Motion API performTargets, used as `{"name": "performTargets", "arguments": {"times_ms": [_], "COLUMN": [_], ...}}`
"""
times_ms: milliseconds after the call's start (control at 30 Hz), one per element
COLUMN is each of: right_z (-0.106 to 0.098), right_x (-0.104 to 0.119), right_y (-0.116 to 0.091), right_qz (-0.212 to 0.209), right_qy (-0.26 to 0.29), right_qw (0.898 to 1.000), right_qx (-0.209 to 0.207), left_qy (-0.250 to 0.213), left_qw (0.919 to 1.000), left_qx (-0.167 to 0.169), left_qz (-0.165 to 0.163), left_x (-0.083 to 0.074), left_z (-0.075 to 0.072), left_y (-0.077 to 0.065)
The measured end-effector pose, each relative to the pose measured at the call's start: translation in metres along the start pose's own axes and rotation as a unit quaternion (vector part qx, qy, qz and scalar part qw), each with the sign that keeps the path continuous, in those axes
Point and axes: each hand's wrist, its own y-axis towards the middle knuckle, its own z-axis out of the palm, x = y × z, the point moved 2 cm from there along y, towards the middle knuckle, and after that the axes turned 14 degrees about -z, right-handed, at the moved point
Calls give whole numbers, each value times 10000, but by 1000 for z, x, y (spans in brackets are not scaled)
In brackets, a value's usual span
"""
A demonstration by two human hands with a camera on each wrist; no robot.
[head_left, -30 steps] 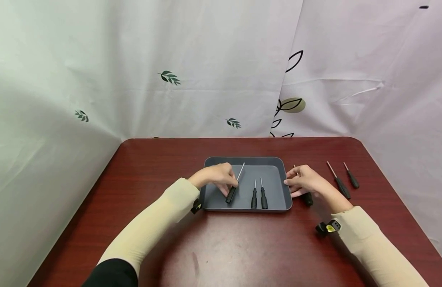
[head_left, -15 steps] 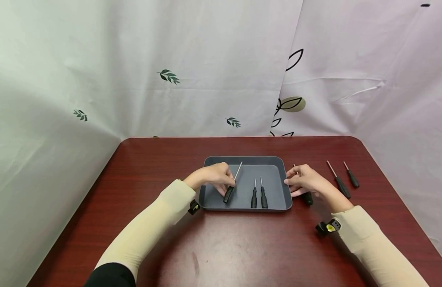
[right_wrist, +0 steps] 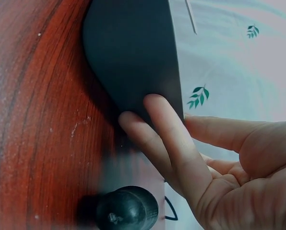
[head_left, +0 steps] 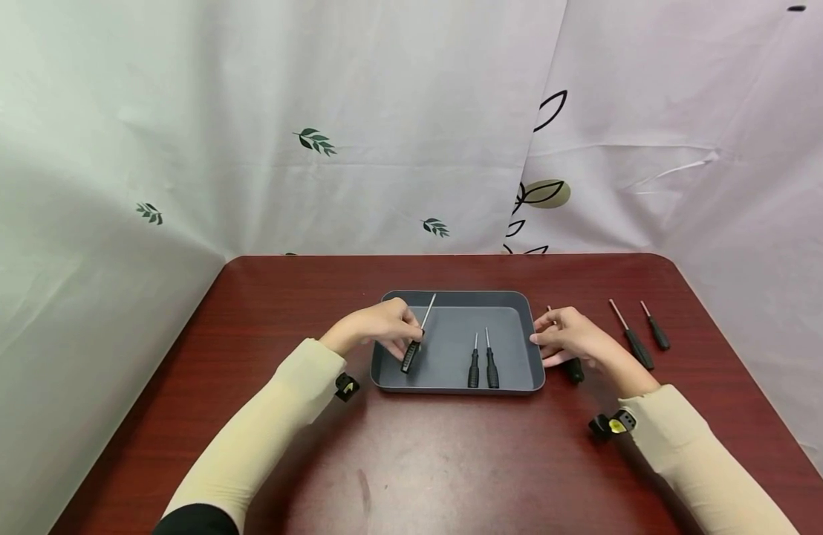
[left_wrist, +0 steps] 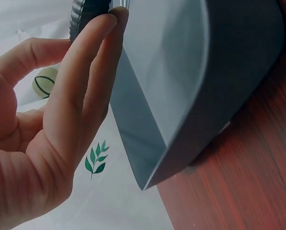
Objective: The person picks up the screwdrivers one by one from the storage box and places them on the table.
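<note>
My left hand (head_left: 378, 327) pinches a black-handled screwdriver (head_left: 414, 345) at the left end of the grey tray (head_left: 451, 386), its shaft tilted up toward the far rim. My right hand (head_left: 568, 336) rests straight fingers (right_wrist: 155, 129) against the tray's right wall, gripping nothing; it hides most of another screwdriver (head_left: 573, 369) lying under it on the red surface (head_left: 411, 461). Two small screwdrivers (head_left: 483, 360) lie side by side in the tray; two more (head_left: 642, 334) lie well apart to the right.

The left hand (head_left: 378, 327) slid its screwdriver (head_left: 413, 348) leftward in the tray (head_left: 518, 301).
</note>
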Motion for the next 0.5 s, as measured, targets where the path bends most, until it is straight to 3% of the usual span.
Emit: {"name": "performTargets", "arguments": {"times_ms": [500], "right_z": [-1], "right_x": [-1], "right_y": [0], "right_qz": [-51], "right_qy": [69], "right_qw": [10000], "right_qx": [26], "left_qy": [-563], "left_qw": [9983], "left_qx": [2], "left_qz": [150], "left_x": [17], "left_z": [-13], "left_y": [-12]}}
